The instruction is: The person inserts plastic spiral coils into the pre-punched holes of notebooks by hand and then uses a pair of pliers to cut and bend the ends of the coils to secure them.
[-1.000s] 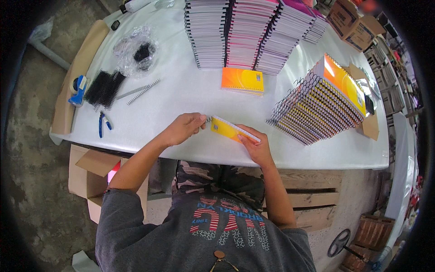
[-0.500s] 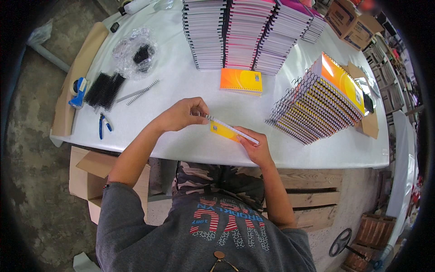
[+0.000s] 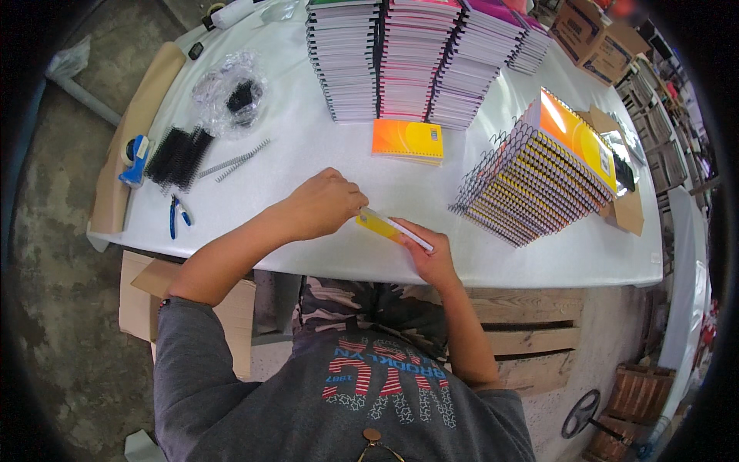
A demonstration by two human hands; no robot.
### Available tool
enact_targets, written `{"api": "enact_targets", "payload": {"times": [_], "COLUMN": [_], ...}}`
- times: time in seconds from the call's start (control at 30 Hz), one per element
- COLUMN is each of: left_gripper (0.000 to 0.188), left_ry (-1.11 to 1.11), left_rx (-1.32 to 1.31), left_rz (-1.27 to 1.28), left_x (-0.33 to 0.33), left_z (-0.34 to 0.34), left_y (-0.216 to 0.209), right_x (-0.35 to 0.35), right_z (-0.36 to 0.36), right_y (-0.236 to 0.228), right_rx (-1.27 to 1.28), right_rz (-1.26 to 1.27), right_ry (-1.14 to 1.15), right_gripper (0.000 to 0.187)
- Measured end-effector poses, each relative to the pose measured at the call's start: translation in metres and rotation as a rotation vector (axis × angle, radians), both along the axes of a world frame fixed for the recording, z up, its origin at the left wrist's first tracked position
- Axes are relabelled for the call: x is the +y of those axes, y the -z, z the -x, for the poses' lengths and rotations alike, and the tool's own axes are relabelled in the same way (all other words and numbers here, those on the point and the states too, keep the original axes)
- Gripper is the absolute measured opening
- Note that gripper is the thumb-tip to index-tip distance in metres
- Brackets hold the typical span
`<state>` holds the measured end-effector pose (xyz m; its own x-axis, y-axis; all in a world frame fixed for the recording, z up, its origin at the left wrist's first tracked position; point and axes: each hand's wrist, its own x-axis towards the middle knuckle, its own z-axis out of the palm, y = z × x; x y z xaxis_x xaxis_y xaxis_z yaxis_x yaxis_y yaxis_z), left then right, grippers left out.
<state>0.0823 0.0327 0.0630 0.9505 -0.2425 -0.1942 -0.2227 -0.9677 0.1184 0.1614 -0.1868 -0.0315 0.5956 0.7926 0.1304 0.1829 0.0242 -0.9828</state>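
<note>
Shifted since the earlier frame, the left hand (image 3: pixel 329 205) now shows its back and hides the dark coil visible then; its fingers curl at the yellow notebook's (image 3: pixel 377 225) far end, their hold impossible to tell. The right hand's (image 3: pixel 433 256) grip closes on the near end, above the worktop (image 3: pixel 308 146).

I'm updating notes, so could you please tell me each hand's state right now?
Left hand: curled at one end of the rectangular yellow-and-orange paper notebook; its grip cannot be told.
Right hand: closed, holding that notebook.
</note>
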Motion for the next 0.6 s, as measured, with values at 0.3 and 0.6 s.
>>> {"api": "enact_targets", "payload": {"times": [0.3, 0.6], "left_gripper": [0.044, 0.109], "left_ry": [0.058, -0.015], "left_rx": [-0.317, -0.677], "left_rz": [-0.152, -0.276], "left_x": [-0.017, -0.039], "left_z": [0.000, 0.073], "left_y": [-0.007, 0.097], "right_x": [-0.001, -0.001], "right_z": [0.013, 0.041], "right_y": [0.000, 0.004], "right_rx": [-0.190, -0.137], "right_rz": [-0.027, -0.076], "right_ry": [0.080, 0.177], "right_gripper": [0.034, 0.038]}}
